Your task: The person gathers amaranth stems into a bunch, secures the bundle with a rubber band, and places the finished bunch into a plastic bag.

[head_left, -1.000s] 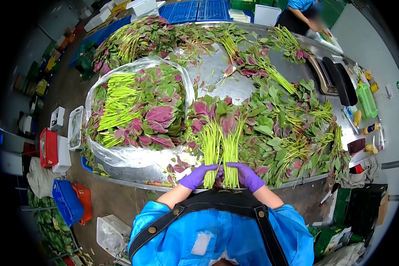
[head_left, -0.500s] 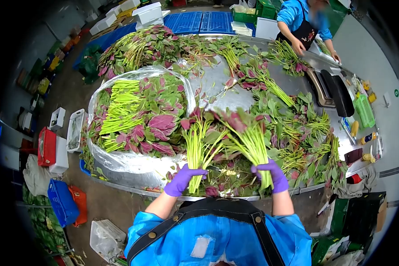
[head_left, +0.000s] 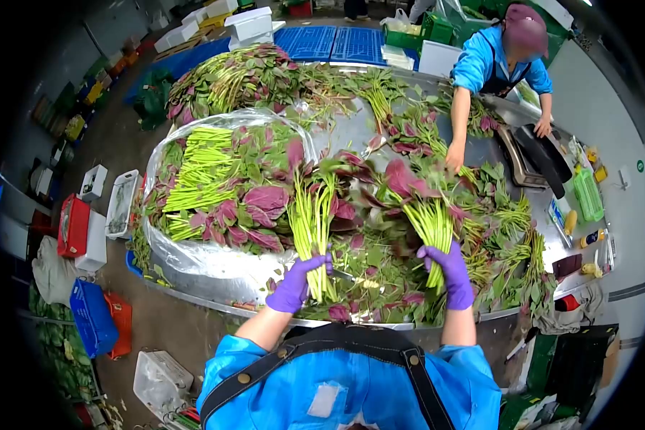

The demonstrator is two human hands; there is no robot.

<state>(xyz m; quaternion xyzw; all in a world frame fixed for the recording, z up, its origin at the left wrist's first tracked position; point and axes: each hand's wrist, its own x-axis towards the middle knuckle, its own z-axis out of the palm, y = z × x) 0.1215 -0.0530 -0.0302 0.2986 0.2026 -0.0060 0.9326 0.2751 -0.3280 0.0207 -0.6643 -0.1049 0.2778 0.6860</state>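
My left hand (head_left: pixel 295 283), in a purple glove, is closed around the stems of a bunch of red-and-green amaranth (head_left: pixel 312 222). A second amaranth bunch (head_left: pixel 431 226) is gripped by its stems in my right hand (head_left: pixel 449 274), gloved the same way. Both bunches point leaf-end away from me, above loose leaves and stem scraps (head_left: pixel 369 276) on the metal table. Left of my left hand lies a clear plastic bag (head_left: pixel 193 261) filled with amaranth, its pale green stems (head_left: pixel 202 168) laid in rows beside purple leaves.
A big amaranth pile (head_left: pixel 229 79) sits at the far left of the table (head_left: pixel 226 287). More bunches (head_left: pixel 512 215) lie on the right, near a scale (head_left: pixel 519 161) and a green basket (head_left: pixel 589 193). Across the table, a co-worker (head_left: pixel 505 57) reaches toward the bunches.
My hands have moved apart slightly, the right one shifting right with its bunch. The co-worker has leaned in, one arm now stretched over the table to a bunch, the other hand by the scale.
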